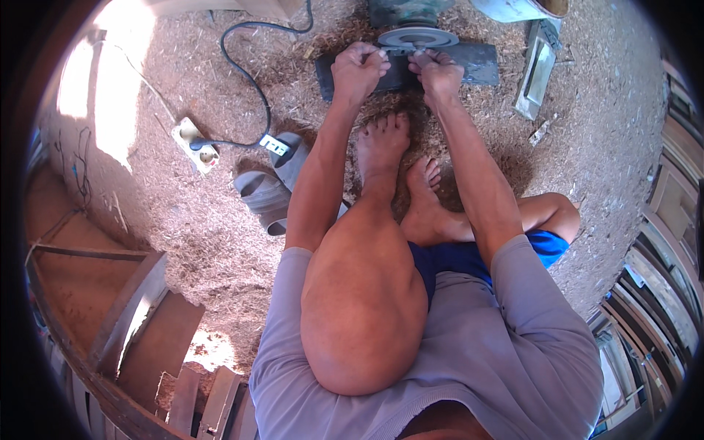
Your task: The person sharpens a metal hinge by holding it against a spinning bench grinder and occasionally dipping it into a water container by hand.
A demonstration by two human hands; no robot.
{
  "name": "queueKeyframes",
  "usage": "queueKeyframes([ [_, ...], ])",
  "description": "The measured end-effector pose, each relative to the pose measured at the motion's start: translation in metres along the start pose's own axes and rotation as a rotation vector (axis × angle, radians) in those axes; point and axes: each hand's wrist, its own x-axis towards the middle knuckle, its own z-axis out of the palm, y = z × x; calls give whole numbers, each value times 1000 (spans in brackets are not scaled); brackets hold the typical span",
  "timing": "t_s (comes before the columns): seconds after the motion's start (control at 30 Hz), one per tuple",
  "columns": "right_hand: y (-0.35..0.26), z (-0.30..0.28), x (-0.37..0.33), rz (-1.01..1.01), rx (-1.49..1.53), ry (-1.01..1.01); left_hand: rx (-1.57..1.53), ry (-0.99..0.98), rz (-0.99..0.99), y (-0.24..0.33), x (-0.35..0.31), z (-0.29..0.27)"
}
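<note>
I see dark marks, too small to read, on a white tag (274, 144) by the slippers (260, 192). The round grey wheel (408, 37) sits just beyond the left grip (358, 72) and right grip (439, 75); fingers bunch, but I cannot tell whether they clamp anything.

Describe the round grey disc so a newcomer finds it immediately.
At the picture's top centre, the bare left hand and bare right hand are close together. Just beyond them, by a dark green machine body, is the round grey disc. Its circular rim sets it apart from the dark, straight-edged slab nearby.
</note>
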Motion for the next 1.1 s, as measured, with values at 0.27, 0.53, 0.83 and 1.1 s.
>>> queueKeyframes([
  [0.27,4,7,0,-38,-13,-5,-28,12,-4,3,-3,-7],
  [0.53,9,13,1,-74,-106,-29,-70,23,-12,3,-1,-16],
  [0.83,0,4,-5,-54,-16,12,128,0,-2,10,-6,-6],
  [1.1,-46,-53,-59,155,200,-359,-59,-56,74,54,-54,-2],
])
